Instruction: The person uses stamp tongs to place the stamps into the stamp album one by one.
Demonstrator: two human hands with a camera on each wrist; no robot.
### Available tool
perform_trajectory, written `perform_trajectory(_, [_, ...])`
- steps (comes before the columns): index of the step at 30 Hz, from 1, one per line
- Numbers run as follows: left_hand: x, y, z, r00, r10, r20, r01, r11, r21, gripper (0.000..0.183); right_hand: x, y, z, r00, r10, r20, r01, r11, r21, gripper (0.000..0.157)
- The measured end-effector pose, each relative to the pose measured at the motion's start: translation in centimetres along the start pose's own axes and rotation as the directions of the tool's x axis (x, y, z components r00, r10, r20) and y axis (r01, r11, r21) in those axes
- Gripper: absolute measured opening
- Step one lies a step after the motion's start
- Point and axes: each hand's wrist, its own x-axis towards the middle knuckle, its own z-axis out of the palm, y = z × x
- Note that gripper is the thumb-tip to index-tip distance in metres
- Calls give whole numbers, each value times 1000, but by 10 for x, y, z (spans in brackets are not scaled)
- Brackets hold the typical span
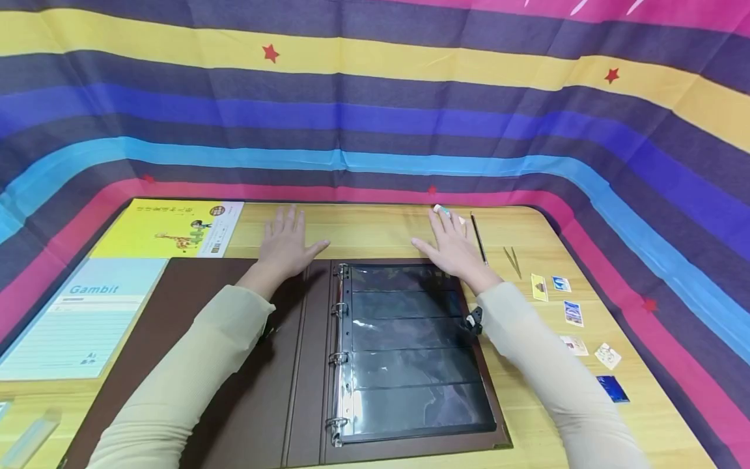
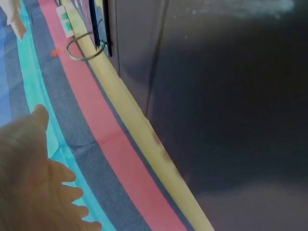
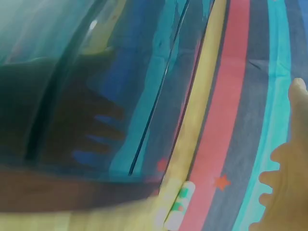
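Note:
An open brown ring binder (image 1: pixel 252 365) lies flat, with a black sheet of clear pockets (image 1: pixel 416 335) held on its metal rings (image 1: pixel 338 358). My left hand (image 1: pixel 284 244), fingers spread and holding nothing, is over the far edge of the left cover. Over the upper right corner of the pocket sheet is my right hand (image 1: pixel 451 244), also spread and holding nothing. A small white and green tube (image 1: pixel 441 210) shows just past its fingertips. In the wrist views, the left hand (image 2: pixel 33 178) and right hand (image 3: pixel 284 178) have straight fingers and thumbs held apart.
Right of the binder lie a black pen (image 1: pixel 478 238), tweezers (image 1: pixel 512 262) and several stamps, among them a yellow stamp (image 1: pixel 539 287) and a dark blue stamp (image 1: pixel 612 389). To the left are a yellow book (image 1: pixel 158 228), a light blue notebook (image 1: pixel 82 319) and a clear plastic item (image 1: pixel 32 440).

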Motion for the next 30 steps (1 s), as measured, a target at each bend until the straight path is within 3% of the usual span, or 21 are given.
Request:
perform_trajectory(4, [0,3,3,997,73,-30,-73,997,-5,81,-10,19,-5,1000,-15,-26,16,999,45,76])
perform_trajectory(8, [-1,6,10,979,194,-59,-194,981,11,75,-19,46,-9,999,4,-49,1,994,107,74])
perform_trajectory(16, [-4,14,23,904,419,-86,-422,906,-21,65,-38,100,-22,985,173,9,-170,962,212,74])
perform_trajectory(21, [-2,16,32,869,483,-106,-489,871,-47,61,-47,122,-22,968,248,44,-251,943,219,78])
perform_trajectory(24, [-2,18,37,867,490,-95,-497,864,-82,60,-51,131,-20,960,273,69,-281,938,204,73])
perform_trajectory(30, [0,20,44,884,466,-39,-465,868,-176,58,-53,145,-14,942,316,109,-333,915,226,49])
